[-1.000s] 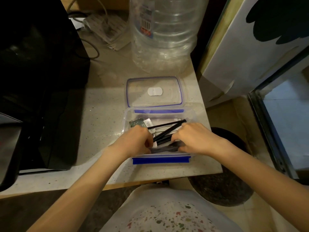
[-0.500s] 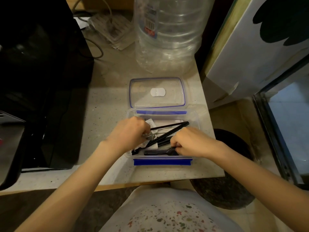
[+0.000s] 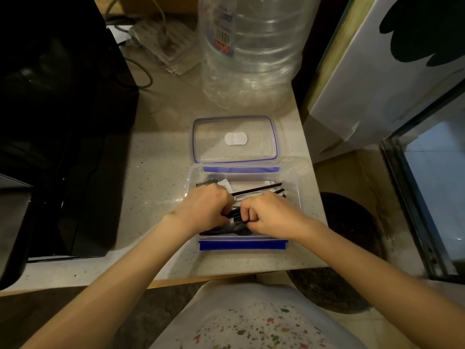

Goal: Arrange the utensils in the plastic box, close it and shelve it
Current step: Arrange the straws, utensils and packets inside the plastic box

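A clear plastic box (image 3: 297, 187) with blue clips sits open near the counter's front edge. Its clear lid (image 3: 235, 139) with a blue rim lies flat just behind it. Inside lie several thin black utensils (image 3: 256, 189), white paper packets (image 3: 251, 183) and a dark piece along the front wall. My left hand (image 3: 205, 207) and my right hand (image 3: 270, 212) are both inside the box, knuckles nearly touching. Their fingers are curled around the black utensils in the middle. Much of the box's contents is hidden under my hands.
A big clear water bottle (image 3: 249, 51) stands behind the lid. A black appliance (image 3: 57, 127) fills the counter's left side. Cables and a power strip (image 3: 161, 41) lie at the back. The counter (image 3: 156, 177) ends just right of the box, beside a white panel (image 3: 377, 79).
My hands have drawn closer together over the middle of the box. The long black utensils have swung from a steep slant to lie flatter across the box.
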